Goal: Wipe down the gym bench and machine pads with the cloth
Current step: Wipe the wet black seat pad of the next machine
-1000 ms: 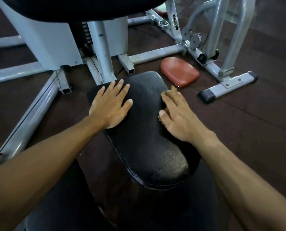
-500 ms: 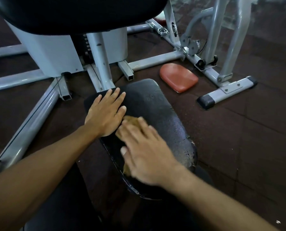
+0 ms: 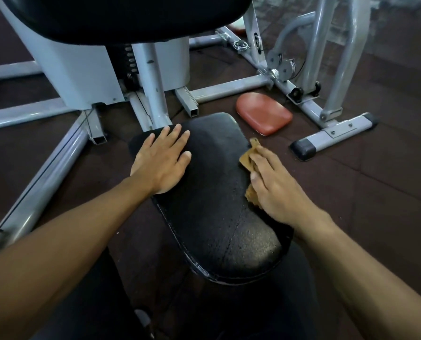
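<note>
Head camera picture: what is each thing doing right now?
Black padded seat: uncovered, surface cracked and worn, shiny at the near end.
Brown cloth: crumpled, pressed on the seat's right edge.
Right hand: on the cloth, pressing it down.
Left hand: flat on the seat, fingers straight.
Red rounded pad: lying loose on the floor.

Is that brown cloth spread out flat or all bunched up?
Bunched up. The cloth shows folds and creases, sticking out beyond the fingers and below the palm of the right hand pressing it to the black seat pad.
</note>
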Motion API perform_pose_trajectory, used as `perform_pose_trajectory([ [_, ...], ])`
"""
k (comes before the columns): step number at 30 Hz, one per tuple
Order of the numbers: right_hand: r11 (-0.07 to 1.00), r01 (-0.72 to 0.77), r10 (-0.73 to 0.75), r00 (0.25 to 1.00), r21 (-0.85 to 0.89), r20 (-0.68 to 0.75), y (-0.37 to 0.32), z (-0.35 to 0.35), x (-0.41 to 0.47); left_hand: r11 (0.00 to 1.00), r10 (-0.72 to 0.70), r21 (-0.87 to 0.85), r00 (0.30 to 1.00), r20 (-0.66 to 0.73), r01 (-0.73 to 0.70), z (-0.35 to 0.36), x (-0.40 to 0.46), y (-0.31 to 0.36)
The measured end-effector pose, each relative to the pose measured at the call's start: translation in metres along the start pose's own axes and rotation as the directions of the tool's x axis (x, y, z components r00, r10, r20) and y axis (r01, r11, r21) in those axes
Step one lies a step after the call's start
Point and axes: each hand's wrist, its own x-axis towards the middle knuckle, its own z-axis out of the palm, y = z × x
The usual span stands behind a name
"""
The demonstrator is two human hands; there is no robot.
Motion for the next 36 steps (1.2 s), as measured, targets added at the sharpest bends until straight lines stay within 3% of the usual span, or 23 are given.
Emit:
perform_pose_trajectory([
  [3,0.975,0.13,-0.137,0.99,-0.18,-0.028,-0.021,-0.004,-0.046,1.0,0.002,0.019,1.0,0.001,-0.002,0.0,0.0,0.001],
  [5,0.957,0.205,-0.208,0.978,-0.206,0.006,-0.047,0.0,-0.057,1.0,-0.007,0.019,1.0,0.002,0.007,0.0,0.0,0.002],
  [11,0.851,0.476,-0.409,0.865,-0.222,0.29,-0.128,0.043,-0.068,1.0,0.002,0.001,1.0,-0.002,-0.002,0.0,0.0,-0.001],
  [13,0.87,0.431,-0.361,0.887,-0.239,0.286,-0.128,0.05,-0.089,1.0,0.004,0.0,1.0,0.0,-0.004,0.0,-0.001,-0.002],
  [17,0.947,0.214,-0.197,0.976,-0.238,0.093,-0.098,0.033,-0.103,1.0,0.003,0.005,1.0,0.001,-0.003,0.0,-0.001,-0.001],
  [22,0.972,0.0,0.011,0.999,-0.235,0.046,-0.029,0.003,-0.073,1.0,-0.003,0.008,1.0,0.004,0.003,0.0,-0.002,-0.001],
  [26,0.985,-0.02,0.034,0.996,-0.173,0.077,0.005,0.011,-0.014,1.0,-0.012,0.024,1.0,0.01,0.012,-0.001,0.0,0.003],
  [30,0.97,0.035,-0.02,0.998,-0.24,0.064,-0.026,0.023,0.025,1.0,-0.013,0.023,1.0,0.01,0.013,-0.001,-0.001,0.003],
  [33,0.94,0.182,-0.161,0.982,-0.288,0.095,-0.062,0.03,-0.004,1.0,-0.01,0.015,1.0,0.013,0.01,-0.002,-0.001,0.002],
  [36,0.94,0.237,-0.2,0.965,-0.244,0.167,-0.081,0.026,-0.059,1.0,-0.003,0.023,1.0,0.011,0.003,-0.002,-0.001,0.002],
])
